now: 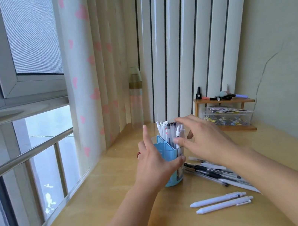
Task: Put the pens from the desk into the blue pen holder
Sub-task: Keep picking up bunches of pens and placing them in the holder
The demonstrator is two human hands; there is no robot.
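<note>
The blue pen holder (171, 179) stands on the wooden desk (126, 220), with several white and black pens (168, 132) upright in it. My left hand (154, 159) holds the holder, thumb across its front and fingers round its left side. My right hand (201, 139) hovers at the tops of the pens in the holder, fingers spread and relaxed, gripping nothing that I can see. A pile of black and clear pens (210, 173) lies on the desk under my right forearm. Two white pens (220, 202) lie side by side nearer to me.
A small wooden shelf (224, 101) with markers and a little bottle stands at the back right, above a clear box (229, 117) of clips. A tall bottle (136, 95) stands behind the holder by the curtain. The window and a railing run along the desk's left edge.
</note>
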